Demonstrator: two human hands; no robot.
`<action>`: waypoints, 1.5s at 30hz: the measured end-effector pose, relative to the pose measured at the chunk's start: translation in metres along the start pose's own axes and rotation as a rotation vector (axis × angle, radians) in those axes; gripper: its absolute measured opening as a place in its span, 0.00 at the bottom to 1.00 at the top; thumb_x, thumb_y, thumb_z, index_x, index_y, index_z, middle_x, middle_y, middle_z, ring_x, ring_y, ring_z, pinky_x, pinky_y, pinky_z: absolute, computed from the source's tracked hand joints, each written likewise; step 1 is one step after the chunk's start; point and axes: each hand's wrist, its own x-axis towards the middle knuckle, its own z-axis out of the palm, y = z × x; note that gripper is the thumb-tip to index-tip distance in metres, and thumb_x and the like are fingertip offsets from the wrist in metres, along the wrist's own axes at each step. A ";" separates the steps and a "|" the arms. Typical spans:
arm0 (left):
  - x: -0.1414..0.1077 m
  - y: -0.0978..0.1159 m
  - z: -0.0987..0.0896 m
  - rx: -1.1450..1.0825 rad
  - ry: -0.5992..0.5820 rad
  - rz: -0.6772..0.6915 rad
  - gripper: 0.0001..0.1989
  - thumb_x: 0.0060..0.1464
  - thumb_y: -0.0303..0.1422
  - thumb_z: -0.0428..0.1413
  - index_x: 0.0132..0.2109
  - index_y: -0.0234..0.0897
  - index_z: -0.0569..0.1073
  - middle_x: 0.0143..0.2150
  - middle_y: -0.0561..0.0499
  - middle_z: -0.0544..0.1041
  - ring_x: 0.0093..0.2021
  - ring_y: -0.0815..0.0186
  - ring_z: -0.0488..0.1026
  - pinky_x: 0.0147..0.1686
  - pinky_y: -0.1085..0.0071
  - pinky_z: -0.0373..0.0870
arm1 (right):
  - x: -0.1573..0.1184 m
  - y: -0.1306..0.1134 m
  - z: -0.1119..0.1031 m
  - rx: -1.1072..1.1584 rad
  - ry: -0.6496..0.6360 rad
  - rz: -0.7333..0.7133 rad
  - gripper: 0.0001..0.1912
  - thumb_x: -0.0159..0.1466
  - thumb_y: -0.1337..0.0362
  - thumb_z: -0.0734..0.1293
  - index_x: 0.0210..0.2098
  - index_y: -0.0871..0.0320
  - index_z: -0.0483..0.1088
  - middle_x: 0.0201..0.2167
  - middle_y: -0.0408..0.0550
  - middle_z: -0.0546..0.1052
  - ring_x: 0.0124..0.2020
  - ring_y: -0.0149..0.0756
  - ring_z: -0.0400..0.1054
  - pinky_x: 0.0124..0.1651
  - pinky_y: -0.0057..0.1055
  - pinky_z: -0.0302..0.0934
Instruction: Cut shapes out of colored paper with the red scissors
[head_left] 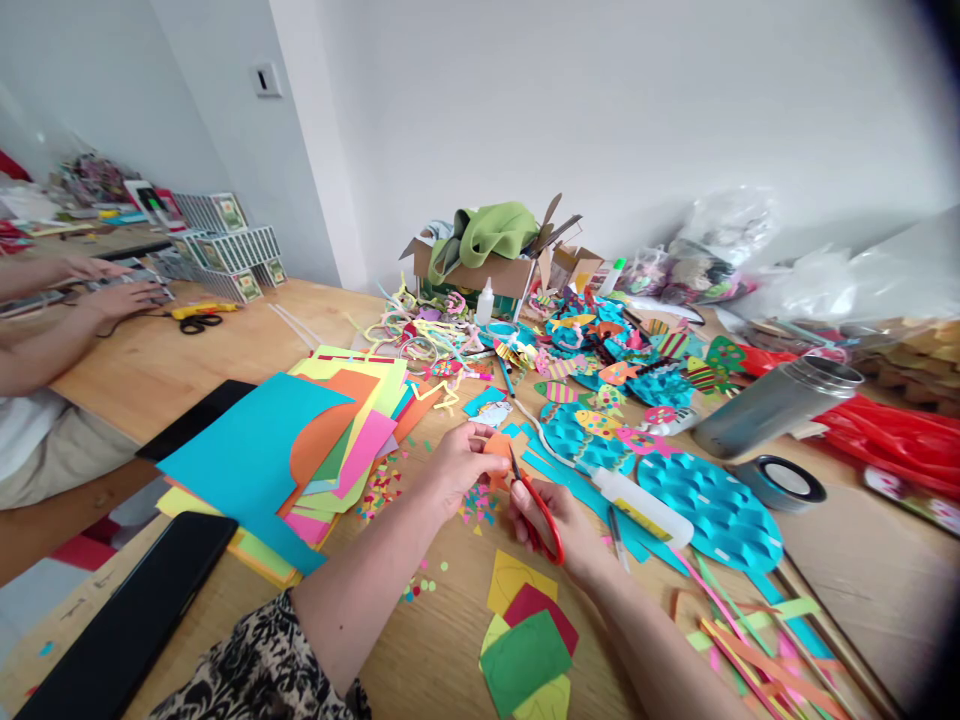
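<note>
Between the fingers of my left hand is a small piece of orange paper, held over the middle of the table. My right hand grips a pair of scissors with red handles, and their blades lie at the paper's right edge. Tiny paper confetti is scattered on the wood below. Closer to me sits a small stack of cut paper pieces, with a green piece on top and red and yellow ones under it. Curved outlines are drawn on some of them.
Coloured paper sheets and a black phone lie at left. A white glue bottle, blue paper discs, a steel flask and a tape roll stand right. A co-worker's hands work at far left.
</note>
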 end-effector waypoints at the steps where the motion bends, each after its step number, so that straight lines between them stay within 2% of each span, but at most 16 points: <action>1: 0.001 -0.001 0.000 -0.001 0.001 0.007 0.19 0.36 0.21 0.63 0.40 0.35 0.71 0.30 0.52 0.77 0.27 0.68 0.73 0.28 0.73 0.66 | 0.000 0.000 0.000 0.003 0.000 0.000 0.33 0.56 0.31 0.62 0.23 0.57 0.62 0.15 0.40 0.67 0.14 0.25 0.57 0.19 0.24 0.49; 11: -0.001 0.000 0.001 -0.050 -0.011 0.043 0.18 0.36 0.21 0.62 0.38 0.35 0.71 0.28 0.52 0.77 0.26 0.69 0.73 0.28 0.74 0.66 | 0.000 -0.006 0.002 -0.012 -0.003 0.012 0.34 0.55 0.30 0.62 0.22 0.57 0.62 0.15 0.41 0.67 0.15 0.26 0.57 0.19 0.25 0.49; 26: -0.003 0.007 0.001 -0.007 0.014 0.006 0.17 0.37 0.19 0.60 0.38 0.34 0.71 0.25 0.55 0.76 0.24 0.71 0.72 0.26 0.76 0.63 | -0.002 -0.007 0.000 -0.003 -0.031 0.001 0.33 0.56 0.31 0.62 0.23 0.57 0.63 0.15 0.41 0.67 0.15 0.26 0.58 0.20 0.25 0.51; 38: -0.001 0.004 0.000 -0.018 0.026 0.030 0.17 0.37 0.19 0.62 0.38 0.34 0.72 0.26 0.54 0.76 0.26 0.69 0.73 0.29 0.74 0.65 | 0.000 -0.004 0.001 -0.019 -0.001 0.000 0.33 0.55 0.30 0.63 0.21 0.56 0.62 0.14 0.41 0.67 0.14 0.26 0.57 0.19 0.25 0.50; 45: -0.001 0.003 0.000 0.000 0.016 0.039 0.16 0.38 0.18 0.61 0.38 0.34 0.72 0.26 0.54 0.76 0.26 0.69 0.73 0.31 0.73 0.66 | -0.001 -0.006 0.001 0.010 -0.016 0.001 0.33 0.55 0.30 0.62 0.24 0.57 0.64 0.15 0.41 0.67 0.15 0.27 0.56 0.20 0.25 0.50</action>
